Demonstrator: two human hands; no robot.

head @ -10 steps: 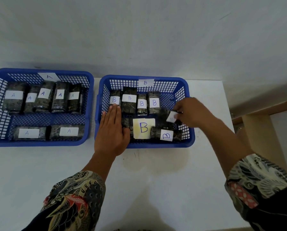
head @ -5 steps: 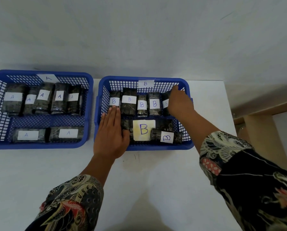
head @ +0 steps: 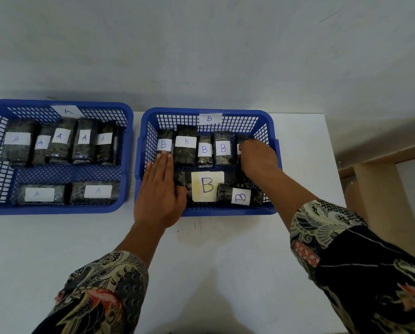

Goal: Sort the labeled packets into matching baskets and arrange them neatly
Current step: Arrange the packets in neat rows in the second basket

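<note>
Sleeves frame the near edge at 5 and 7 o'clock, patterned cloth over both my forearms, which reach across the white bench [head: 225,273] toward 12 o'clock. My left hand [head: 159,189] lies flat, fingers straight and together, its palm over the front left corner of the B basket [head: 225,212]; it holds nothing and, I judge, is there to keep the basket from sliding while I work on the other side. Its fingertips reach up to the leftmost B packet [head: 165,143] in the back row. Just past my thumb, at 12 o'clock, lie the big yellow B card [head: 207,185] and a sideways B packet [head: 240,195], loose in the front row and not yet squared up.

Further in, four upright B packets stand side by side against the back wall so their labels face up and read in a line. My right hand [head: 258,156] is at the 1 o'clock end of that row, fingers curled down over a fifth B packet [head: 243,139], which I am seating beside the others; most of it is hidden under my knuckles, so I cannot tell how firmly I have it.

Off at 10 o'clock, the A basket [head: 57,209] sits just beside the B one, with five A packets [head: 59,138] upright at the back and two lying flat in front. Sorting looks done there; tidying the B front row seems to be what remains.
</note>
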